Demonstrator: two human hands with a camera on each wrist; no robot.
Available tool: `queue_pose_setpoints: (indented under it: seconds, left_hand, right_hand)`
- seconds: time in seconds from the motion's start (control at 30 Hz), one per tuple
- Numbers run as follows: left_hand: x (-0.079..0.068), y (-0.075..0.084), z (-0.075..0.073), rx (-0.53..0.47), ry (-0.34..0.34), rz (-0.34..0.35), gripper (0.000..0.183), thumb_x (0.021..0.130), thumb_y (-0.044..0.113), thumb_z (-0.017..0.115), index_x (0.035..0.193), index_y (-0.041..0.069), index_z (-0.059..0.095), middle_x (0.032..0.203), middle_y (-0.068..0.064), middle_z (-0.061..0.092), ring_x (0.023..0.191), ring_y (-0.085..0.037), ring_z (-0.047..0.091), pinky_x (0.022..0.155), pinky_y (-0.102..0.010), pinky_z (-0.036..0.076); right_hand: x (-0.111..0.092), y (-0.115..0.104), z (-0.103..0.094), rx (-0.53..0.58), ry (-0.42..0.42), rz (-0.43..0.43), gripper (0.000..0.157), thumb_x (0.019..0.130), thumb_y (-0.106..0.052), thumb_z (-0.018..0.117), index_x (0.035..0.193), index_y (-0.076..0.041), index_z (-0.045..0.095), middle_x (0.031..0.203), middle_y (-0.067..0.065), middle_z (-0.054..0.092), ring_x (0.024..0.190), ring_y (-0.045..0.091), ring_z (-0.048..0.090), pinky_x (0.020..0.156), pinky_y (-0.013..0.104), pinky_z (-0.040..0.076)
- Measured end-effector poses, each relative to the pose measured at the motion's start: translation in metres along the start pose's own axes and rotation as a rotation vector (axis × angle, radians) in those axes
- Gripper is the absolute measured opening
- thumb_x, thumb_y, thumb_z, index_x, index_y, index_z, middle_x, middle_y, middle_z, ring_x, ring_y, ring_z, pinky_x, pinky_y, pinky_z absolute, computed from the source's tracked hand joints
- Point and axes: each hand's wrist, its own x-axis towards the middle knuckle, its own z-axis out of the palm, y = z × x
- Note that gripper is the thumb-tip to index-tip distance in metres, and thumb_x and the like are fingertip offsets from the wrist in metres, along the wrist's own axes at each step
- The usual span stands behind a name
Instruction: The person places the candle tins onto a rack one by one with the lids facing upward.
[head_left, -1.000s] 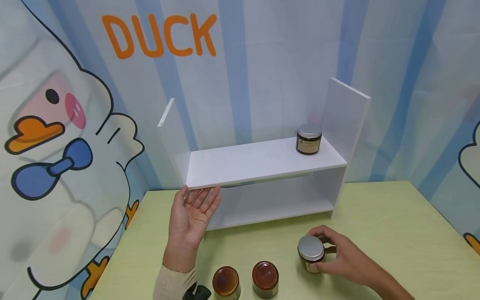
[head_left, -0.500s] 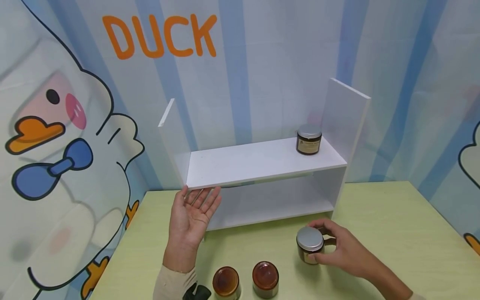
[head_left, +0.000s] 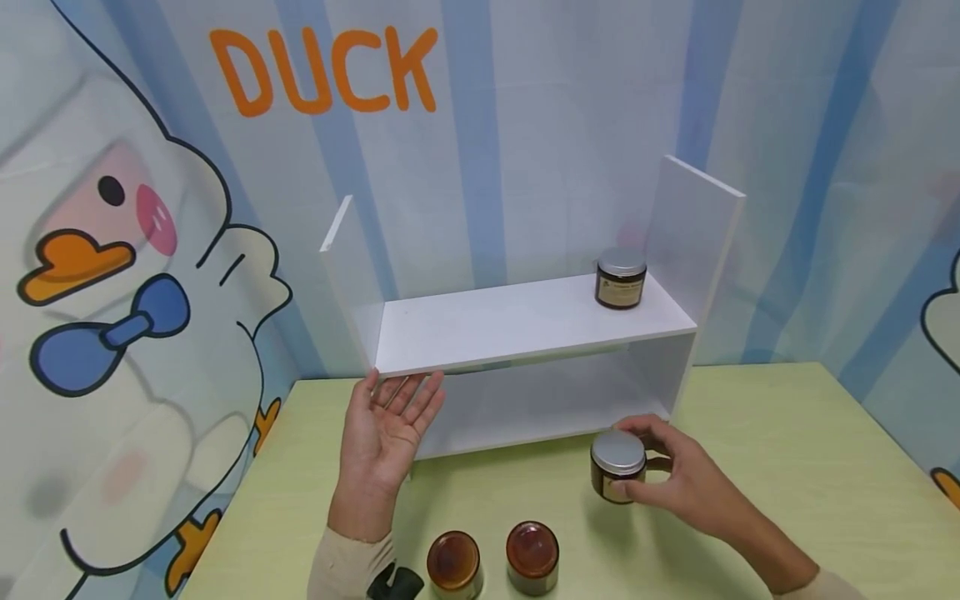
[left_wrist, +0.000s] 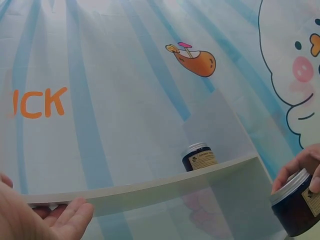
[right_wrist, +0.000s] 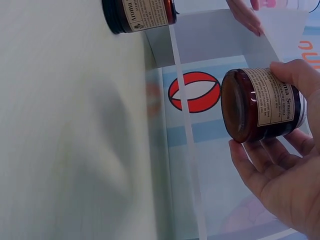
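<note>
My right hand (head_left: pixel 682 475) grips an amber glass candle jar (head_left: pixel 618 467) with a silver lid and paper label. The jar is upright above the table, lid up, in front of the lower shelf; its base shows in the right wrist view. My left hand (head_left: pixel 386 442) is palm up at the left front corner of the white two-tier shelf (head_left: pixel 525 325), its straight fingers under the upper board and the thumb at the corner. A similar candle jar (head_left: pixel 620 279) stands at the upper board's right end. Two more jars (head_left: pixel 453 565), bases up, stand near the table's front.
White side panels (head_left: pixel 697 242) rise at both ends of the shelf. Its lower board (head_left: pixel 540 404) sits just above the pale green table (head_left: pixel 772 450). Behind stands a blue-striped cloth backdrop (head_left: pixel 570 125) with a cartoon duck and orange lettering.
My right hand has lifted the candle jar and carried it toward the shelf. The left hand stays at the shelf corner. The view has shifted very slightly.
</note>
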Motion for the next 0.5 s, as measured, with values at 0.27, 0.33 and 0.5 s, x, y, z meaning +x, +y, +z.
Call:
queue_pose_setpoints:
  seconds: [0.27,0.33,0.5]
  left_hand:
    - [0.000,-0.001,-0.001,0.007,-0.005,0.009,0.046,0.111,0.040,0.039,0.143,0.008,0.040,0.129,-0.011,0.057,0.117,-0.031,0.068,0.105,-0.043,0.053]
    - [0.000,-0.001,-0.001,0.004,0.002,0.007,0.046,0.111,0.040,0.039,0.144,0.008,0.040,0.129,-0.011,0.057,0.117,-0.031,0.068,0.105,-0.043,0.053]
    - [0.000,-0.001,-0.001,0.011,-0.001,0.012,0.048,0.111,0.041,0.038,0.146,0.008,0.038,0.132,-0.011,0.054,0.118,-0.031,0.067,0.107,-0.043,0.051]
  right_hand:
    - [0.009,-0.009,-0.003,-0.016,0.016,0.028,0.054,0.084,-0.015,0.085,0.131,-0.014,0.058,0.118,0.006,0.065,0.105,0.010,0.063,0.087,0.027,0.057]
    - [0.011,-0.012,-0.004,-0.018,0.016,0.044,0.056,0.084,-0.016,0.085,0.132,-0.013,0.057,0.120,0.008,0.065,0.105,0.011,0.063,0.087,0.027,0.057]
    - [0.015,-0.017,-0.006,-0.018,0.009,0.062,0.059,0.084,-0.016,0.086,0.135,-0.011,0.056,0.122,0.009,0.064,0.105,0.013,0.064,0.087,0.027,0.056]
